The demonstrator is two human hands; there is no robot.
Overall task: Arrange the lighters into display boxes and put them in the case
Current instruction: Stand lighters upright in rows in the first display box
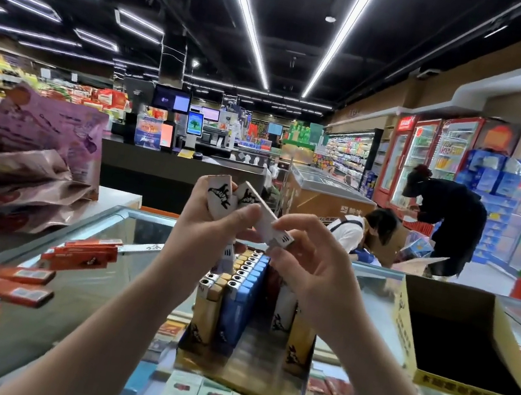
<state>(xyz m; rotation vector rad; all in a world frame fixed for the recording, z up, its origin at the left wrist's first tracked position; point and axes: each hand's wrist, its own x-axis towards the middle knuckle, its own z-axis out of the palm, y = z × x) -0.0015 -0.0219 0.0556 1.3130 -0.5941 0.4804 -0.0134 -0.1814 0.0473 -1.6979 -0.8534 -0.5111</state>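
Note:
My left hand [208,230] is raised over the glass counter and grips a small bunch of white lighters [222,196] printed with a black horse. My right hand [306,264] pinches the metal end of one white lighter [265,221] that lies tilted against that bunch. Below the hands stands a display box [238,374] holding rows of gold lighters [208,306] and blue lighters [243,298], plus a few white and gold ones on its right side. An empty yellow display box [413,349] with a dark inside sits to the right.
The glass case [75,314] shows cigarette packs beneath. Orange packs [13,289] lie scattered on the left of the glass. Purple and pink bags [16,154] are piled on the left counter. Beyond the counter, two people bend over boxes near the fridges.

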